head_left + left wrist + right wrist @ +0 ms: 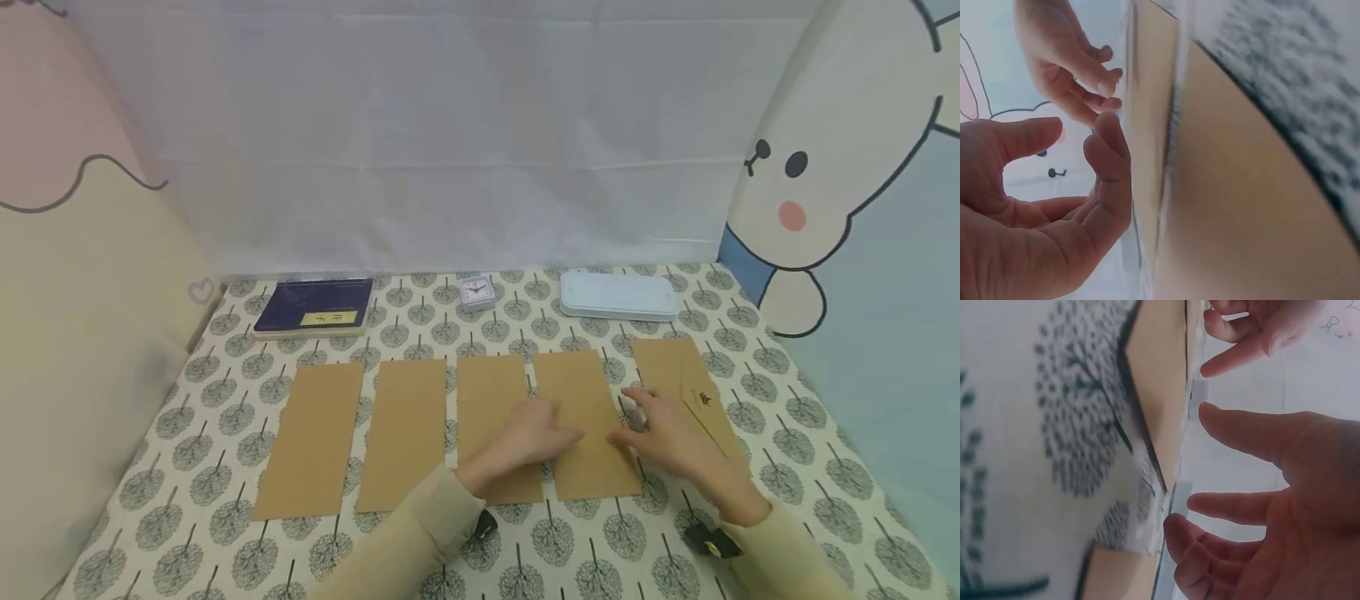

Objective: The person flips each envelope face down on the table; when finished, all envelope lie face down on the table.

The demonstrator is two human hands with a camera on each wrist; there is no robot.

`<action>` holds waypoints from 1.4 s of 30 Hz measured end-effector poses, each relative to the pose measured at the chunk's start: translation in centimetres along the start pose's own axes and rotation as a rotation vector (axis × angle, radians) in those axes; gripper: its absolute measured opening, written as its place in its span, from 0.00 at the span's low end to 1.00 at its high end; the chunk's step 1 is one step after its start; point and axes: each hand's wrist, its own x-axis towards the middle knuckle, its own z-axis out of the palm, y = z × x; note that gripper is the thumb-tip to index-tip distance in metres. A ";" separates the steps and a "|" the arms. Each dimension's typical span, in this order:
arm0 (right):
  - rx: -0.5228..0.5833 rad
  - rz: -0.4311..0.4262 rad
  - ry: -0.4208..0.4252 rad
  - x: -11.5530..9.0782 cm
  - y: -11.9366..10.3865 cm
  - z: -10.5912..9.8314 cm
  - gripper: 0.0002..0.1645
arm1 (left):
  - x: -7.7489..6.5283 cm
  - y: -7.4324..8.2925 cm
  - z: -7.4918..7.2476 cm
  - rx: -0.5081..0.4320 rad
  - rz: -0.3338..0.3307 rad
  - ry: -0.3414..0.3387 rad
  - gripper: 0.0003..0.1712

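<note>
Several flat brown kraft envelopes lie in a row. My left hand [531, 433] is over the gap between the third envelope [491, 383] and the fourth envelope [577, 379]. Its fingers bend loosely, thumb apart, with nothing between them in the left wrist view. Around the fourth envelope's right edge hovers my right hand [663, 429], fingers spread and holding nothing; whether its thumb touches the paper I cannot tell. Beyond that hand, the rightmost envelope [701, 396] lies slanted, showing a pointed flap with a small dark crown print; the hand partly covers it.
Two more envelopes, one leftmost [311, 442] and one beside it [405, 433], lie plain side up. Along the back stand a dark blue book [318, 302], a small white clock [477, 293] and a pale blue case [618, 294]. A tree-print cloth [187, 492] covers the table.
</note>
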 end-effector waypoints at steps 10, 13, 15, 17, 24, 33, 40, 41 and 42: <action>-0.054 0.011 0.036 -0.4 3.5 -1.4 0.42 | 1.7 2.7 3.0 -0.255 0.156 -0.101 0.36; -0.044 0.045 0.049 -0.6 5.1 -1.9 0.41 | 2.4 3.5 4.3 -0.125 0.164 -0.106 0.36; -0.042 0.069 0.045 -0.8 5.9 -2.5 0.43 | 2.8 4.1 5.0 -0.018 0.176 -0.119 0.35; -0.059 0.078 0.066 -0.9 6.6 -2.9 0.44 | 3.0 4.8 5.5 0.062 0.182 -0.135 0.33; -0.102 0.114 0.062 -1.2 8.7 -3.6 0.47 | 4.3 6.4 7.5 0.084 0.148 -0.109 0.16; -0.118 0.143 0.047 -1.1 9.6 -3.4 0.39 | 6.3 7.0 8.6 0.186 0.042 -0.028 0.17; -0.081 0.231 0.039 -0.7 9.5 -4.0 0.35 | 6.6 7.5 8.6 0.194 0.026 -0.061 0.16; -0.080 0.253 0.026 -0.6 9.5 -4.1 0.39 | 6.6 7.5 8.6 0.188 0.022 -0.068 0.17; -0.080 0.273 0.011 -0.5 9.5 -4.2 0.44 | 6.7 7.6 8.7 0.179 0.020 -0.074 0.17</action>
